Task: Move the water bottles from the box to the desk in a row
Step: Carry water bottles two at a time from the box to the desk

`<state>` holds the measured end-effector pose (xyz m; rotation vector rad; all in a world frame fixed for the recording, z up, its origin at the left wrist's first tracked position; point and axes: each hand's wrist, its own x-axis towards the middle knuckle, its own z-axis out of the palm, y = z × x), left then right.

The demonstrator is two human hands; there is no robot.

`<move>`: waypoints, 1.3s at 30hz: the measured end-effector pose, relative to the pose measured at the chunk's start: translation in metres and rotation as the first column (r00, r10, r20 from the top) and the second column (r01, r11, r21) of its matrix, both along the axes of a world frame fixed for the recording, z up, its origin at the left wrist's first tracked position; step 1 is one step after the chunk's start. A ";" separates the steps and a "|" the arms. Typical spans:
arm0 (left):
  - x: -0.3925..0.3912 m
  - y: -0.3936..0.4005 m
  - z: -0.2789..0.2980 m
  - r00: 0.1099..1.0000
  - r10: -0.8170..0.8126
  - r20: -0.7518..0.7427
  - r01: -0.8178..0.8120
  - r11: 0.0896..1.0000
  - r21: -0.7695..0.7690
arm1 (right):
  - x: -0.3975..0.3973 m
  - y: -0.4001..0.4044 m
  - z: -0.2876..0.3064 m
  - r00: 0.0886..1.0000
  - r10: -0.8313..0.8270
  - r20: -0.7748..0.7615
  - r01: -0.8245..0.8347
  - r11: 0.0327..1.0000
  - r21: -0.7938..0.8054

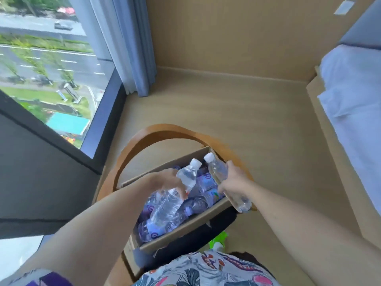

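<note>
An open cardboard box (185, 229) sits on a chair seat and holds several clear water bottles (203, 200) with purple labels. My left hand (165, 182) grips one clear bottle (175, 195) by its middle, white cap pointing up and away, just above the box. My right hand (232, 179) grips a second clear bottle (221, 178) over the box's right edge, its cap tilted up to the left. The dark desk (37, 182) fills the left side of the view.
The chair's curved wooden back (162, 131) arcs behind the box. A window (45, 69) and blue curtain (136, 44) stand at the left and back. A bed with white sheets (354, 104) runs along the right. Bare wood floor (237, 112) lies ahead.
</note>
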<state>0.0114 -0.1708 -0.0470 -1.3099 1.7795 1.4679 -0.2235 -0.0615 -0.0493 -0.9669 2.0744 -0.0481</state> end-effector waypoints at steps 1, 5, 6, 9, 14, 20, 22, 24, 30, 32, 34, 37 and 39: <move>-0.010 -0.003 0.006 0.999 0.041 -0.036 -0.040 0.999 0.021 | -0.010 0.007 0.006 0.993 -0.113 0.030 0.114 0.993 -0.033; -0.056 0.003 0.035 0.972 0.173 -0.157 -0.158 0.982 0.106 | -0.056 0.044 0.029 0.891 -0.427 0.153 0.448 0.882 -0.146; -0.070 0.006 0.043 0.964 0.184 -0.194 -0.162 0.979 0.123 | -0.067 0.054 0.035 0.859 -0.474 0.196 0.504 0.850 -0.155; -0.117 0.022 0.066 0.932 0.225 -0.285 -0.173 0.965 0.196 | -0.100 0.088 0.052 0.740 -0.583 0.335 0.659 0.727 -0.192; -0.213 0.077 0.104 0.878 0.212 -0.429 -0.144 0.972 0.185 | -0.151 0.164 0.080 0.530 -0.650 0.545 0.841 0.487 -0.236; -0.332 0.188 0.140 0.840 0.093 -0.535 0.007 0.983 0.182 | -0.211 0.292 0.128 0.365 -0.672 0.645 0.930 0.225 -0.292; -0.370 0.234 0.150 0.830 0.052 -0.556 0.061 0.981 0.183 | -0.230 0.340 0.141 0.340 -0.679 0.651 0.929 0.134 -0.346; -0.407 0.282 0.159 0.814 -0.012 -0.580 0.137 0.975 0.173 | -0.246 0.389 0.155 0.317 -0.687 0.654 0.920 0.056 -0.388; -0.502 0.434 0.173 0.756 -0.183 -0.628 0.388 0.898 0.206 | -0.280 0.543 0.176 0.123 -0.700 0.704 0.904 -0.213 -0.370; -0.526 0.488 0.178 0.721 -0.247 -0.647 0.473 0.858 0.199 | -0.282 0.593 0.177 0.047 -0.693 0.720 0.876 -0.317 -0.362; -0.546 0.541 0.181 0.680 -0.313 -0.663 0.562 0.804 0.197 | -0.281 0.640 0.177 -0.018 -0.692 0.722 0.839 -0.403 -0.366; -0.572 0.618 0.180 0.619 -0.418 -0.665 0.684 0.703 0.195 | -0.277 0.705 0.172 -0.112 -0.700 0.705 0.772 -0.508 -0.382; -0.589 0.667 0.178 0.573 -0.492 -0.656 0.755 0.629 0.187 | -0.271 0.745 0.168 -0.167 -0.698 0.697 0.738 -0.557 -0.381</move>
